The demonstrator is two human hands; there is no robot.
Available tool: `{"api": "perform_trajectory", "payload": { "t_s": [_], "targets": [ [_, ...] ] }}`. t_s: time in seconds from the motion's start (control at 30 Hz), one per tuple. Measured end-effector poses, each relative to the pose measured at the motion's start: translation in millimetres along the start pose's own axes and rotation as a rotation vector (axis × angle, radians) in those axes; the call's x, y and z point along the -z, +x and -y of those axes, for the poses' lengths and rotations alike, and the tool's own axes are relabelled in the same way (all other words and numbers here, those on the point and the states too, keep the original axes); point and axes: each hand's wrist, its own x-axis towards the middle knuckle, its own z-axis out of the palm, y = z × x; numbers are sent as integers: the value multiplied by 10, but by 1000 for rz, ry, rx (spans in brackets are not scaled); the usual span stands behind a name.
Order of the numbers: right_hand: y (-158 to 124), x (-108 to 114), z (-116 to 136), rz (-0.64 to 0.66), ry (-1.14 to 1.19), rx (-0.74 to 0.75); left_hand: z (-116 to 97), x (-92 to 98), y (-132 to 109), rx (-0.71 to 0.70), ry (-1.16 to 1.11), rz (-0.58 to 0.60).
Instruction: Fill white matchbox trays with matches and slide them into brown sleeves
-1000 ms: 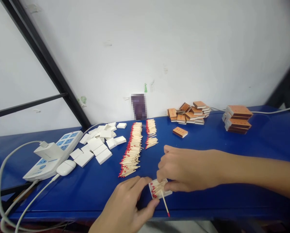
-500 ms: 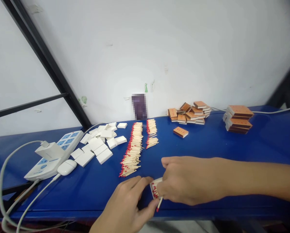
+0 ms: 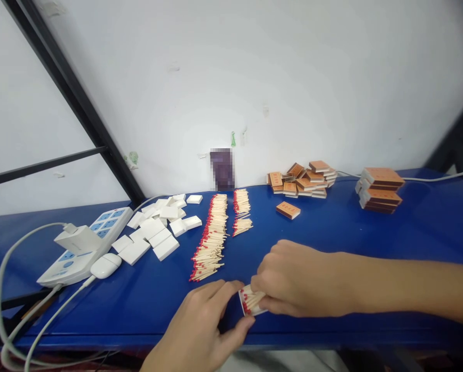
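A small white matchbox tray (image 3: 242, 298) with red-headed matches (image 3: 251, 301) in it lies near the front of the blue surface. My left hand (image 3: 204, 323) grips the tray's left end between thumb and forefinger. From the right, my right hand (image 3: 289, 281) reaches over the tray, its thumb and bent fingers closed on the matches inside; the fingertips are partly hidden. Beyond the hands lie a long row of loose matches (image 3: 210, 240) and a shorter row of matches (image 3: 241, 212), heads to the left.
White trays (image 3: 163, 243) are heaped at the left. Beside them are a power strip (image 3: 111, 217) with a plugged-in charger (image 3: 78, 240), a white earbud case (image 3: 106, 265) and cables. Orange matchboxes (image 3: 306, 182) are piled at the back, with more matchboxes stacked (image 3: 382, 178) farther right.
The match that stuck out below my right hand no longer shows there. My right hand has shifted slightly, uncovering more matches in the tray. My left hand keeps its grip.
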Motion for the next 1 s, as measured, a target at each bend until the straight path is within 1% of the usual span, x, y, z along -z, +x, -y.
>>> {"api": "perform_trajectory", "payload": {
  "t_s": [0.1, 0.23, 0.37, 0.47, 0.6, 0.77, 0.83, 0.93, 1.0],
  "targets": [
    [-10, 35, 9, 31, 2, 23, 2, 1, 16, 3, 2, 14],
    [-25, 98, 1, 91, 101, 31, 8, 4, 19, -5, -25, 14],
    [-50, 127, -31, 69, 177, 47, 18, 5, -4, -16, -8, 21],
    [-70, 151, -45, 60, 187, 24, 34, -1, -23, -24, -3, 9],
    [-87, 148, -33, 31, 100, -20, 45, -13, -31, -15, -4, -12],
    [-90, 47, 26, 8, 20, -10, 35, -25, -4, 16, -37, -16],
    [-87, 39, 39, 1, 9, -5, 36, -32, 4, 15, -43, -27],
    [-82, 86, 24, 15, 68, 21, 39, -43, 4, 4, -45, -58],
    [-74, 125, 0, 17, 109, 12, 37, -46, -3, -7, -47, -80]
  ]
}}
